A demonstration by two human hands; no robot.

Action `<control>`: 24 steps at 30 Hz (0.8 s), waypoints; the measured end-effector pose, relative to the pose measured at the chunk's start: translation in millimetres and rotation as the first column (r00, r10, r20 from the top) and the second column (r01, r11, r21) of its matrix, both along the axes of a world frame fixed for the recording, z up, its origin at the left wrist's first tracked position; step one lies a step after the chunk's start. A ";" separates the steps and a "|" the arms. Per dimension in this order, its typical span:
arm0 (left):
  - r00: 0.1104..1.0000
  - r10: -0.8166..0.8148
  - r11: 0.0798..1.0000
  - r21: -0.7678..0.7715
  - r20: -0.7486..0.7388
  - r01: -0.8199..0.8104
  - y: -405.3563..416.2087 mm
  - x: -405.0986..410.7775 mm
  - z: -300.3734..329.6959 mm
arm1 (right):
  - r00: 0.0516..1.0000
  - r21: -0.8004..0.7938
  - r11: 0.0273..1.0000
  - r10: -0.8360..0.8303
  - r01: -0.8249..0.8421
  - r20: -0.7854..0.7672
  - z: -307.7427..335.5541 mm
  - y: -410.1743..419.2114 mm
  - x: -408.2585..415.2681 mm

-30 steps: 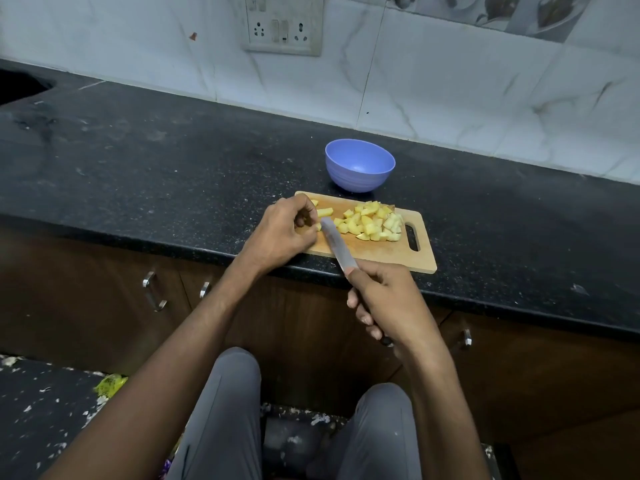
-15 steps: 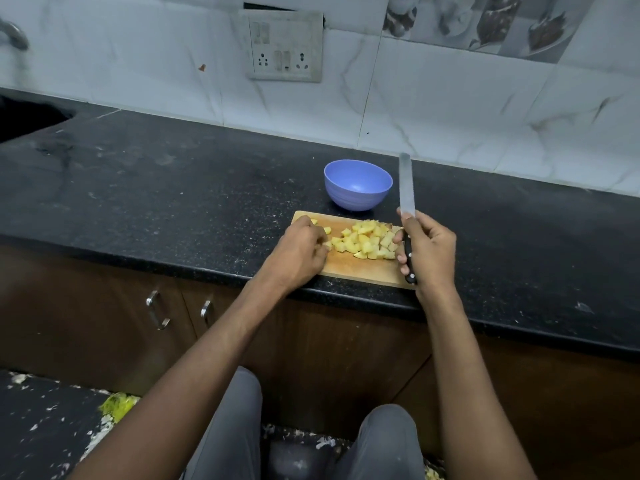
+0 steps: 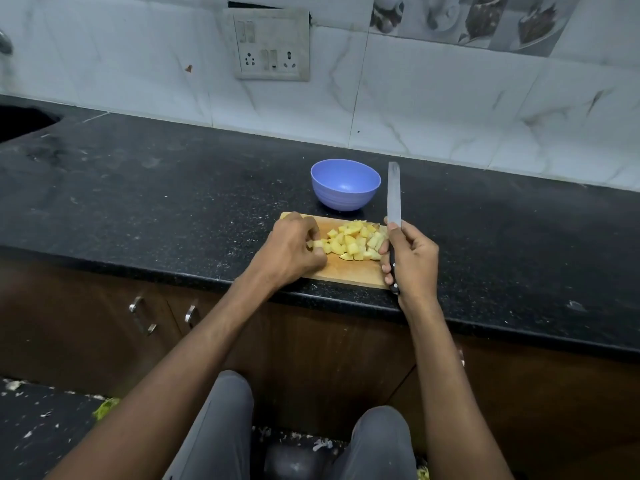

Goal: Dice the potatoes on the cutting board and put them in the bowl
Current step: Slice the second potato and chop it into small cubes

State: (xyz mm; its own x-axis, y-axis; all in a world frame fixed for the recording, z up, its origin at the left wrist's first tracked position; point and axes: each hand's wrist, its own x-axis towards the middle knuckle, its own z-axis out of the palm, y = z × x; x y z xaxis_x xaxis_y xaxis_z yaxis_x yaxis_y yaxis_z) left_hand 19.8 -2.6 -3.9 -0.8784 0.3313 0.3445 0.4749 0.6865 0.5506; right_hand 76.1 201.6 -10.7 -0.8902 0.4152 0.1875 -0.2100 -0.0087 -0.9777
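Pretty dim, cool bluish light overall, soft shadows only. Wide-angle bends the table [image 3: 138,188] edge and tiled wall [image 3: 450,109] at the sides. Slightly soft, cabinets [image 3: 86,306] murky.

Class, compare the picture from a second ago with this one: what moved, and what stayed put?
The right hand swung the steel-bladed knife from lying across the wooden cutting board to upright at its right end. The left hand stayed curled beside the yellow potato cubes. The blue plastic bowl stayed empty.

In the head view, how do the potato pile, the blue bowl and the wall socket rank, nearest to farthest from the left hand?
1. Potato pile: touching the left hand, on its right.
2. Blue bowl: behind the board.
3. Wall socket: on the wall, farthest.
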 end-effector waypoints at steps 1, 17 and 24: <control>1.000 0.002 0.999 0.048 -0.003 -0.002 2.1 -0.1 3.9 | 1.000 0.005 1.000 0.000 0.000 -0.001 -0.7 0.0 -0.3; 0.998 -0.020 0.964 0.264 -0.054 0.034 -1.0 -3.2 18.8 | 1.000 -0.013 1.000 -0.015 0.015 -0.011 -1.6 1.0 1.0; 0.991 0.099 0.980 0.180 -0.086 -0.082 -46.7 -6.0 -5.4 | 1.000 0.029 1.000 -0.011 0.011 -0.010 -1.9 -0.1 1.1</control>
